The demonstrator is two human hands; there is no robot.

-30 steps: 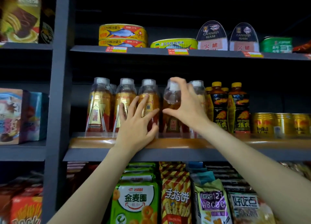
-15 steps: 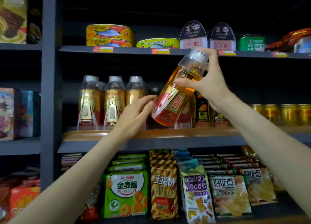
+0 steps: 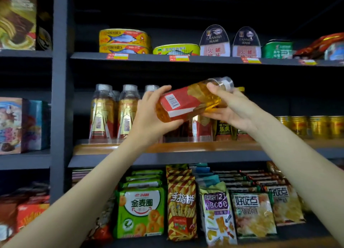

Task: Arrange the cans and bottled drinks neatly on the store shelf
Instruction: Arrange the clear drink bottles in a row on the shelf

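A bottle of amber drink with a red label (image 3: 188,101) lies almost sideways in the air in front of the middle shelf (image 3: 186,146), cap pointing right. My left hand (image 3: 151,117) grips its base end. My right hand (image 3: 230,107) holds it near the neck and cap. Behind them, more of the same bottles (image 3: 115,112) stand upright in a row at the shelf's left, one partly hidden by my left hand. Dark bottles with yellow caps (image 3: 224,128) stand behind my right hand, and gold cans (image 3: 312,126) line the shelf's right end.
The top shelf (image 3: 204,59) carries fish tins (image 3: 124,41), canned ham (image 3: 215,41) and a green tin (image 3: 278,48). Snack bags (image 3: 141,210) fill the lower shelf. A dark upright post (image 3: 60,99) divides off boxed goods (image 3: 20,125) at the left.
My right hand lifted the bottle off the shelf and tipped it nearly sideways. My left hand left the standing bottles and took hold of its base. The view shifted slightly.
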